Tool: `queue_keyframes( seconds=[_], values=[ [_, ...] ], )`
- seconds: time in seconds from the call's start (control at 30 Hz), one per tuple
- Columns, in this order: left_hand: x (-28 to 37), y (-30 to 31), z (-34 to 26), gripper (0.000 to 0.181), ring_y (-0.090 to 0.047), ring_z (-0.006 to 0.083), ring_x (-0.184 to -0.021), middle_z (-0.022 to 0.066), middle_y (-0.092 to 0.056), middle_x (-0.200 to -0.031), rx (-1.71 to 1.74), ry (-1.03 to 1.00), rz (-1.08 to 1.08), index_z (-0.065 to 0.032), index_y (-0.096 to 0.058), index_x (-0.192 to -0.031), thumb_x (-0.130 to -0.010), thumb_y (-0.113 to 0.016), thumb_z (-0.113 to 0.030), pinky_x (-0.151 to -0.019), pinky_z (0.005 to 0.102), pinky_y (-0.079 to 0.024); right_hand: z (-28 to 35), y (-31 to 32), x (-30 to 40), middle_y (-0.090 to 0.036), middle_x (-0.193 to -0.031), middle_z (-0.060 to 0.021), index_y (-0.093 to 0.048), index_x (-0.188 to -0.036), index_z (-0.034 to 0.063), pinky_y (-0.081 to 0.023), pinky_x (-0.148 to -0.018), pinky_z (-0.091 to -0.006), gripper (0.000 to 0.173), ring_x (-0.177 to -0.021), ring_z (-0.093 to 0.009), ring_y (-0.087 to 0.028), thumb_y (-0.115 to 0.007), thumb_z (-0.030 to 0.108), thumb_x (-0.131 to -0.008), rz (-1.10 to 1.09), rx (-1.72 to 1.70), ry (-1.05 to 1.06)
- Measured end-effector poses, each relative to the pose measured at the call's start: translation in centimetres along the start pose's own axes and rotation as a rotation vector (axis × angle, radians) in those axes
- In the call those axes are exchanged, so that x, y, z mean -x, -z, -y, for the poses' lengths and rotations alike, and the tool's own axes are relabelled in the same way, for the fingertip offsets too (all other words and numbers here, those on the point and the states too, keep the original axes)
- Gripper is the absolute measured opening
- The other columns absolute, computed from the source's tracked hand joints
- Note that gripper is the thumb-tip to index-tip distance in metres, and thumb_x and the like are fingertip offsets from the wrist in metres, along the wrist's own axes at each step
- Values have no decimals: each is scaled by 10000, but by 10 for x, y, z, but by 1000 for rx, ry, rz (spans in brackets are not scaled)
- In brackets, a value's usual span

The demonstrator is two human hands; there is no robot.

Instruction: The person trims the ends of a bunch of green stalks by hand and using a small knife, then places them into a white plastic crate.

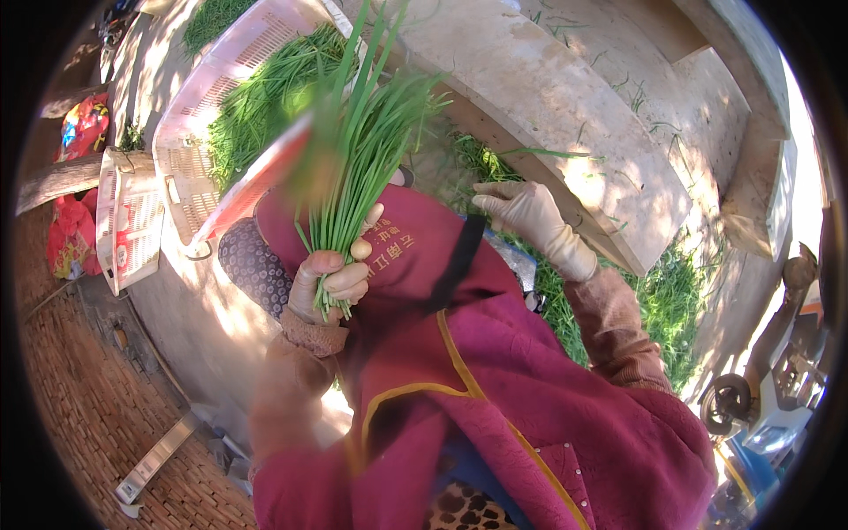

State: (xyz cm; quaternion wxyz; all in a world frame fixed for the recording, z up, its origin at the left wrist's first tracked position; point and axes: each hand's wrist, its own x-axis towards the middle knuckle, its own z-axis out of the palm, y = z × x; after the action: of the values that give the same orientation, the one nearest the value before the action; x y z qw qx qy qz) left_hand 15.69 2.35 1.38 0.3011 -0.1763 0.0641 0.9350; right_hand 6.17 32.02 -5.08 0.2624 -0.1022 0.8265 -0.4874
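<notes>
In my left hand (329, 281), which wears a pale glove, is a bunch of long green chives (358, 159). The fingers wrap its lower ends, and the leaves fan upward, partly blurred. My right hand (527, 212), also in a pale glove, is raised at the right of my lap. Its fingers are slightly bent and nothing shows between them. Below both hands a maroon apron (424, 232) with printed writing covers my knees. A pink plastic crate (189, 159) beyond my left hand holds a heap of loose chives (285, 93).
A pale stone slab (530, 99) with scattered leaves stretches ahead and right. More greens (669, 311) cover the ground beside my right arm. At left are a small crate (132, 218), a wooden log (59, 185) and red bags (73, 232). A parked vehicle (775, 397) stands far right.
</notes>
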Motion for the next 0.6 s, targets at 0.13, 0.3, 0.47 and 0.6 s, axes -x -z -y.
queue_keyframes(
  seconds=[0.13,0.3,0.47,0.6],
  values=[
    [12,-5,6,828,-399,61,-495,102,-567,-1042,-70,-2,-55,-62,-111,-1534,-840,-555,24,-456,213,-335,32,-17,-19,-655,-614,14,-752,-1024,84,-439,-493,-211,345,-502,-32,-524,-732,381,-851,-57,-512,-204],
    [29,0,11,840,-387,58,-472,109,-578,-1034,-117,38,-82,-52,-114,-1533,-824,-559,23,-442,208,-322,56,-26,-45,-677,-637,-9,-765,-875,58,-434,-460,-224,257,-483,-41,-518,-729,312,-859,-93,-533,-150],
    [53,14,24,860,-365,54,-420,139,-612,-1053,-85,48,-50,-36,-96,-1532,-803,-548,32,-409,203,-303,12,-39,-62,-672,-620,-76,-751,-810,72,-487,-491,-292,209,-478,-171,-596,-696,273,-824,-280,-180,57],
    [81,31,39,857,-330,52,-393,160,-644,-1072,-23,32,17,-9,-107,-1524,-799,-561,34,-365,195,-263,-36,-27,-60,-648,-584,-89,-732,-716,110,-524,-565,-344,267,-530,-247,-641,-663,351,-807,-366,19,-24]
  ],
)
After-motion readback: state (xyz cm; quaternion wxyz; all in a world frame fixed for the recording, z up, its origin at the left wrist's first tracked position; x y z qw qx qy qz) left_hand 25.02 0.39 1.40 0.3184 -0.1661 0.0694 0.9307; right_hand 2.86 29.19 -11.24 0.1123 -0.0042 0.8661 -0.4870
